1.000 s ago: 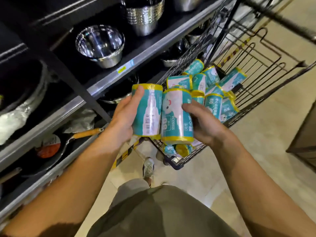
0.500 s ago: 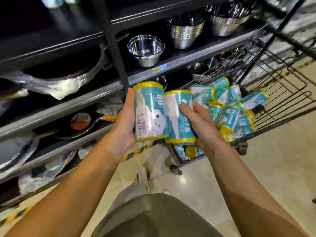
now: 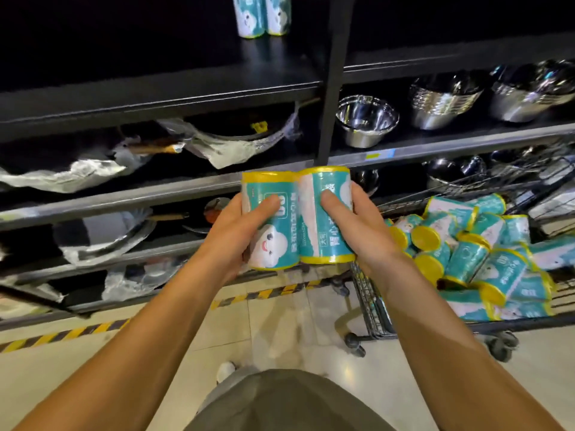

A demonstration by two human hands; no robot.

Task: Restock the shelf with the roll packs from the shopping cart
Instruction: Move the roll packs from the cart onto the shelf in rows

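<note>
I hold two teal roll packs with yellow ends upright and side by side in front of the shelving. My left hand [image 3: 231,236] grips the left roll pack [image 3: 273,241]. My right hand [image 3: 361,231] grips the right roll pack [image 3: 317,231]. Both packs touch each other. To the right, the wire shopping cart [image 3: 373,309] holds a heap of several more roll packs [image 3: 473,253]. Two roll packs [image 3: 261,14] stand on the dark upper shelf [image 3: 186,85] at the top of the view.
Steel bowls [image 3: 365,119] and stacked bowls [image 3: 445,101] fill the middle right shelf. Wrapped pans [image 3: 102,169] lie on the left shelves. A black upright post [image 3: 331,88] divides the bays. Yellow-black floor tape [image 3: 62,334] runs along the shelf base. My knee and shoe show below.
The view has swung left and up, so the cart now sits far right and the upper shelf with two packs shows. Both hands carried their packs away from the cart toward the shelving.
</note>
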